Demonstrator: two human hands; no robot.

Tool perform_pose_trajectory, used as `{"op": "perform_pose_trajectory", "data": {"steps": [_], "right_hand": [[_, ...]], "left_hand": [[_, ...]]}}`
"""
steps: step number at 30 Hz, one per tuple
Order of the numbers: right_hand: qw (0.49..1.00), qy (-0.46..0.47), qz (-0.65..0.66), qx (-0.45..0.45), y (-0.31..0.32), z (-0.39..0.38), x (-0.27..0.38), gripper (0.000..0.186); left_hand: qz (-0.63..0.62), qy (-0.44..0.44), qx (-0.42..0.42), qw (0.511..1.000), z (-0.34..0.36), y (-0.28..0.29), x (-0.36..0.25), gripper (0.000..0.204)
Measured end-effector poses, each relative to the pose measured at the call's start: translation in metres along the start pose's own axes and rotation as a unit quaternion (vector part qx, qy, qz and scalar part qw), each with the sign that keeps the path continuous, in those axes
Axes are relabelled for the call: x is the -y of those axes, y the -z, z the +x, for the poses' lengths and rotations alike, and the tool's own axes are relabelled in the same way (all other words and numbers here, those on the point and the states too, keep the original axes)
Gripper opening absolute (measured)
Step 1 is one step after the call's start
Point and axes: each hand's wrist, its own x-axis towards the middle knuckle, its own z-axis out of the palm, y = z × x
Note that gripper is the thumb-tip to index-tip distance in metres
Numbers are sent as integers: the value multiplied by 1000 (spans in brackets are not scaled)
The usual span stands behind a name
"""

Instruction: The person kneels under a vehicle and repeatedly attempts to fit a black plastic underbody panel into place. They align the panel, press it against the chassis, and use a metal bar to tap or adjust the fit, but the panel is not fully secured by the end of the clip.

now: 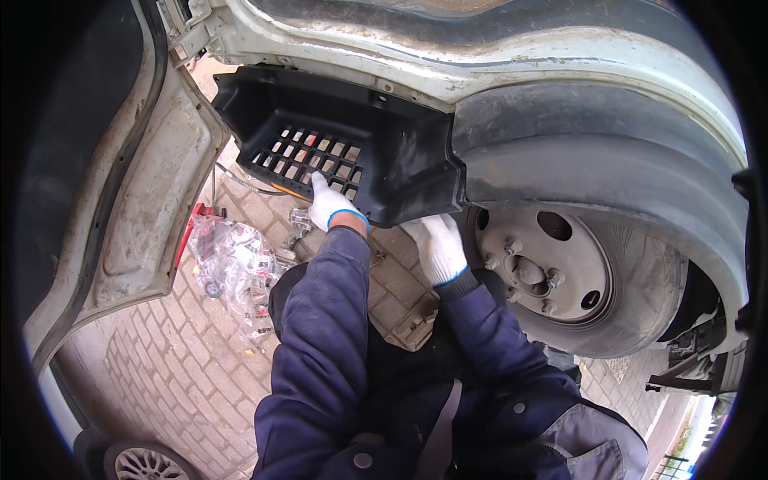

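Observation:
A black plastic step panel point(404, 156) with a grid of square holes lies against the white vehicle body, between the open door and the wheel arch. My left hand point(326, 202), in a white knitted glove with a blue cuff, grips the panel's near edge beside the grid, thumb on top and the other fingers hidden beneath. My right hand point(438, 246), gloved the same way, reaches up to the underside of the panel's near right corner. Its fingertips pass out of sight under the panel, so whether they hold anything does not show.
The open vehicle door point(132, 192) stands at the left. At the right is a wheel point(552, 264) with protruding nuts under a black fender point(592, 152). A clear plastic bag point(240, 268) lies on the brick paving point(172, 360), near a red object point(186, 238).

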Motion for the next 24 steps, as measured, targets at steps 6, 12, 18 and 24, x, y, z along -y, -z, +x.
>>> {"op": "perform_pose_trajectory", "data": {"steps": [6,12,18,24], "right_hand": [[907,243,-341,-54,-17,-48,118,41],[632,316,-707,22,-26,-22,131,23],[517,439,-734,-33,-21,-10,112,21],[564,437,-701,-15,-15,-9,109,25]], "left_hand": [[118,-78,-126,982,-17,-9,5,76],[126,-74,-136,980,-26,-9,-1,73],[63,-72,-120,988,-25,-11,1,67],[73,-78,-117,987,-24,-13,3,65]]}}
